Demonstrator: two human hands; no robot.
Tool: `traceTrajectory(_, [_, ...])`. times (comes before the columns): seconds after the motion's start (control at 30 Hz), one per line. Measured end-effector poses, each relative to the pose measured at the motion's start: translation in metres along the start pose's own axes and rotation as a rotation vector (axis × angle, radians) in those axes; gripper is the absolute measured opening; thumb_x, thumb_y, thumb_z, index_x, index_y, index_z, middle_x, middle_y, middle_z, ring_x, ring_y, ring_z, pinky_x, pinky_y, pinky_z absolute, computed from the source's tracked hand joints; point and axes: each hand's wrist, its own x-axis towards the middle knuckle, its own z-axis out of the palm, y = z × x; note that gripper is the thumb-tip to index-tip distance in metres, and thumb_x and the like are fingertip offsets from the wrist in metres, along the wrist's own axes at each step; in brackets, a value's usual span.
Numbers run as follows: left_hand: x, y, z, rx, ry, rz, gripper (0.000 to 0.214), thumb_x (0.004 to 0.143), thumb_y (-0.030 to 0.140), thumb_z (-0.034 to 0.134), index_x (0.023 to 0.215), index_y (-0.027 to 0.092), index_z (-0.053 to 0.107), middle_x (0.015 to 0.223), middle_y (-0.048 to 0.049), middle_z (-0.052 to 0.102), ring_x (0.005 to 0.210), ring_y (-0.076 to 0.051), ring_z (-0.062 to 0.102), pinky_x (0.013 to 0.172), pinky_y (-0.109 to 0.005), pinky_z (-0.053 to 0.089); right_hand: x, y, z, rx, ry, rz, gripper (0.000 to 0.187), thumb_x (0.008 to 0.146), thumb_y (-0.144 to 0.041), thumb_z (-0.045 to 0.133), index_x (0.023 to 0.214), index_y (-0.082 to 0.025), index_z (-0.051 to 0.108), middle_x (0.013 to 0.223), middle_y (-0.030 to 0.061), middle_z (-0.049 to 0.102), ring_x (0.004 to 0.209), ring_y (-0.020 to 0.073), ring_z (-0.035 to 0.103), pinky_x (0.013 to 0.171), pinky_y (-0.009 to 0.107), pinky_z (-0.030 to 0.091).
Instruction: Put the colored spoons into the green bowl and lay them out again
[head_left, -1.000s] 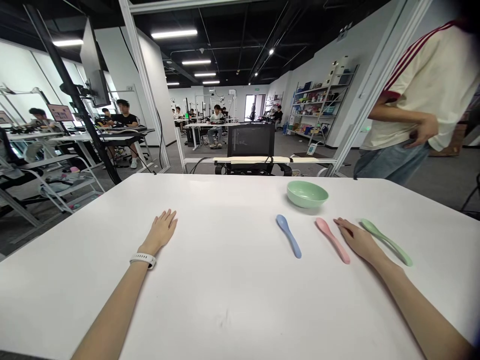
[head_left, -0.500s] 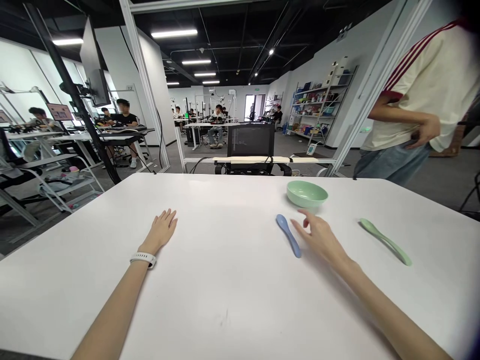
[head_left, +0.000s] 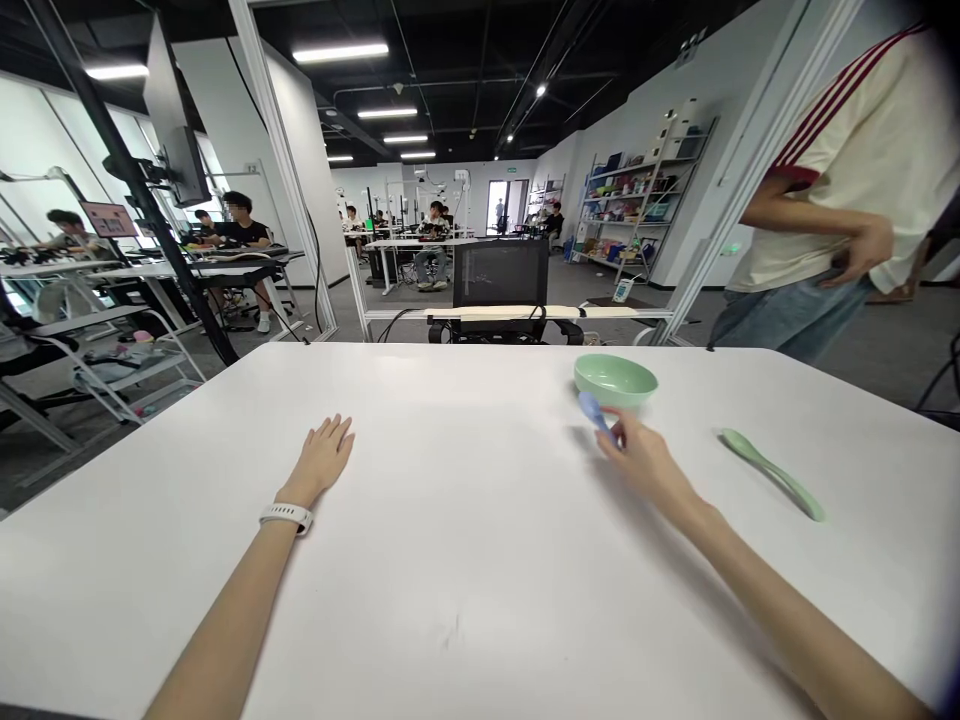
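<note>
Blue spoon pinched in the right hand, left hand spread flat on the white table

Blue spoon, smooth, tilted, handle pinched in the right hand, head near the green bowl

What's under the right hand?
The table shows beside the right hand, which holds the blue spoon. Whatever lies directly beneath the hand is covered, so I can't tell.

Bright overhead light from ceiling strips — soft shadow beside the right hand, darkened corner (upper right).
</note>
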Motion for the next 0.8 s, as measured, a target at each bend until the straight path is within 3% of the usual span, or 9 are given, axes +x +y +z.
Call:
traceTrajectory(0.2, [0.001,-0.001,0.003,-0.010,0.025,0.013,0.071,0.115,0.042,0.028,0.173,0.015,0.058,0.186,-0.0195,0.051,0.176,-0.035,0.046,0.144,-0.066,0.038,0.081,0.028,-0.051,-0.194,0.022,0.080,0.039,0.107,-0.030,0.055,0.127,-0.014,0.084,0.112,0.0200,0.087,0.099,0.0323,0.078,0.091,0.039,0.054])
traceTrajectory(0.33, [0.000,-0.001,0.005,-0.015,0.025,0.011,0.071,0.115,0.043,0.027,0.173,0.016,0.058,0.186,-0.0191,0.050,0.177,-0.035,0.045,0.144,-0.065,0.037,0.118,0.031,-0.061,-0.414,-0.095,0.114,0.038,0.111,-0.025,0.055,0.123,-0.011,0.089,0.119,0.0241,0.088,0.105,0.0325,0.076,0.089,0.039,0.047])
traceTrajectory(0.5, [-0.001,-0.001,0.005,-0.029,0.019,0.006,0.072,0.115,0.045,0.026,0.174,0.017,0.058,0.187,-0.0186,0.050,0.177,-0.034,0.044,0.144,-0.063,0.036,0.135,0.027,-0.050,-0.459,-0.170,0.143,0.026,0.106,-0.016,0.065,0.097,-0.013,0.089,0.101,0.0211,0.086,0.097,0.0279,0.072,0.088,0.038,0.039])
traceTrajectory(0.63, [-0.002,0.000,0.004,-0.019,0.024,0.006,0.071,0.116,0.046,0.027,0.174,0.019,0.058,0.187,-0.0170,0.051,0.177,-0.032,0.045,0.144,-0.060,0.037,0.139,0.023,-0.042,-0.446,-0.194,0.168,0.030,0.104,-0.010,0.064,0.081,-0.012,0.084,0.092,0.0202,0.082,0.094,0.0256,0.071,0.090,0.040,0.037])
traceTrajectory(0.73, [-0.002,0.000,0.004,-0.011,0.016,-0.001,0.071,0.116,0.046,0.027,0.175,0.019,0.057,0.188,-0.0165,0.050,0.177,-0.032,0.044,0.145,-0.059,0.036,0.139,0.022,-0.046,-0.428,-0.183,0.179,0.031,0.105,-0.011,0.060,0.086,-0.010,0.086,0.096,0.0228,0.083,0.096,0.0264,0.071,0.090,0.040,0.038])
traceTrajectory(0.8, [-0.002,0.000,0.004,-0.011,0.017,0.000,0.071,0.116,0.046,0.028,0.174,0.019,0.057,0.187,-0.0166,0.051,0.177,-0.032,0.045,0.144,-0.059,0.037,0.135,0.026,-0.053,-0.420,-0.162,0.183,0.034,0.107,-0.015,0.056,0.100,-0.009,0.089,0.104,0.0242,0.085,0.100,0.0278,0.072,0.091,0.039,0.040])
